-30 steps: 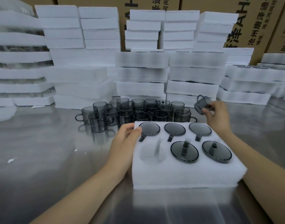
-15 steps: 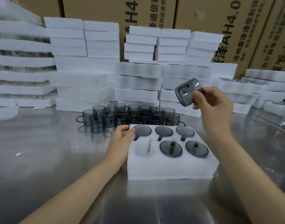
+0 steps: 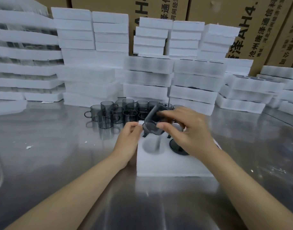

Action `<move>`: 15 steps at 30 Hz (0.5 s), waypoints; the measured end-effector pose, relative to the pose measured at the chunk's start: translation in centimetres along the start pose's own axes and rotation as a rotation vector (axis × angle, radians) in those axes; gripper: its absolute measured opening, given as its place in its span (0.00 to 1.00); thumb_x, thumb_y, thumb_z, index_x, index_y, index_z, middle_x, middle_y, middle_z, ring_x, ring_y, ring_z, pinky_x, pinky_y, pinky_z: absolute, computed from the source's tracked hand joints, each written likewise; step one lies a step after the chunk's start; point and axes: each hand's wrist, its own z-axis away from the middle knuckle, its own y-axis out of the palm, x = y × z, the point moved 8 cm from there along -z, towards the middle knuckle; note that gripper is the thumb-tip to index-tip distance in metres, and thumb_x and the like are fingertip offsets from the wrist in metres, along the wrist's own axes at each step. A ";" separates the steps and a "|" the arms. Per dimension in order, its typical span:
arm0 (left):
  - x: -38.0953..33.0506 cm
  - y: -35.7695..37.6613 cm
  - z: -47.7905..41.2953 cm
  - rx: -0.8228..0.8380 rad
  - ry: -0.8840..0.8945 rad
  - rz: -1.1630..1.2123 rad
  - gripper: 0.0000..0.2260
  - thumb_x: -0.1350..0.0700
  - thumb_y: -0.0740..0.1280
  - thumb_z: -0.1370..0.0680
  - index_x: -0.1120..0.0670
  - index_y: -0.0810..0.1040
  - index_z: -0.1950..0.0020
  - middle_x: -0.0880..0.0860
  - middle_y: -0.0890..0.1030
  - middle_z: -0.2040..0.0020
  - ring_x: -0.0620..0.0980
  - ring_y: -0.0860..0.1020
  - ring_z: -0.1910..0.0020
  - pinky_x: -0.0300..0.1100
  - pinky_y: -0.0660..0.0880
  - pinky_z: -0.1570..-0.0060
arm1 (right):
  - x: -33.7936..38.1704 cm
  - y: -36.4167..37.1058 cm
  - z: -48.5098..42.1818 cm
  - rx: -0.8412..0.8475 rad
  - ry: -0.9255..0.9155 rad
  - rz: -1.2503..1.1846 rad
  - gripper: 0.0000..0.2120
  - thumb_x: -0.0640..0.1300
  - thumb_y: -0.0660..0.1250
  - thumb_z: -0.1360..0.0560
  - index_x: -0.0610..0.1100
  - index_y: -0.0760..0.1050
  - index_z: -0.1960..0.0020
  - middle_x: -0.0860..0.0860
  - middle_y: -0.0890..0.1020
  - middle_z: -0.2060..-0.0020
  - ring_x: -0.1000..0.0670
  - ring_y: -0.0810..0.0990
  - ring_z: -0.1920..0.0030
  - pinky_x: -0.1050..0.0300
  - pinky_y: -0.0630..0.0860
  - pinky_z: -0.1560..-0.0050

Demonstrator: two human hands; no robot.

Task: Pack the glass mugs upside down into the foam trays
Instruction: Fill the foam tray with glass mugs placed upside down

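On the steel table (image 3: 42,155) the foam tray (image 3: 167,165) lay in front of you, your left hand (image 3: 128,140) resting with curled fingers, gripping nothing, on its far left corner. Your right hand (image 3: 189,131) was clamped on a smoky glass mug (image 3: 153,121), tilted above the tray's empty pocket (image 3: 153,146) and just right of your left fingertips, with loose mugs (image 3: 119,112) clustered behind

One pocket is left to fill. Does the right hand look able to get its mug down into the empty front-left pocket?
Probably yes: the right hand holds the mug tilted just above the open pocket, and nothing covers it.
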 end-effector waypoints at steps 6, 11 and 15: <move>0.0 0.1 0.1 0.024 -0.019 0.006 0.11 0.51 0.60 0.19 0.54 0.74 0.40 0.49 0.79 0.47 0.48 0.76 0.45 0.45 0.71 0.41 | 1.1 1.2 1.1 0.101 -0.176 0.071 0.09 0.47 0.73 0.29 0.43 0.83 0.51 0.53 0.79 0.68 0.53 0.75 0.68 0.56 0.74 0.69; 0.0 0.2 0.1 0.048 -0.017 0.013 0.11 0.51 0.60 0.19 0.54 0.74 0.40 0.48 0.79 0.48 0.46 0.76 0.46 0.43 0.70 0.41 | 1.9 1.3 1.2 0.101 -0.186 0.055 0.09 0.47 0.75 0.31 0.45 0.84 0.53 0.55 0.80 0.69 0.55 0.77 0.69 0.55 0.75 0.72; 0.3 0.2 -0.1 0.057 -0.023 0.018 0.12 0.50 0.61 0.19 0.55 0.74 0.39 0.51 0.78 0.44 0.49 0.76 0.43 0.45 0.70 0.39 | 2.8 1.8 1.3 0.165 -0.218 0.117 0.08 0.48 0.74 0.30 0.45 0.83 0.56 0.56 0.79 0.70 0.54 0.76 0.71 0.56 0.72 0.75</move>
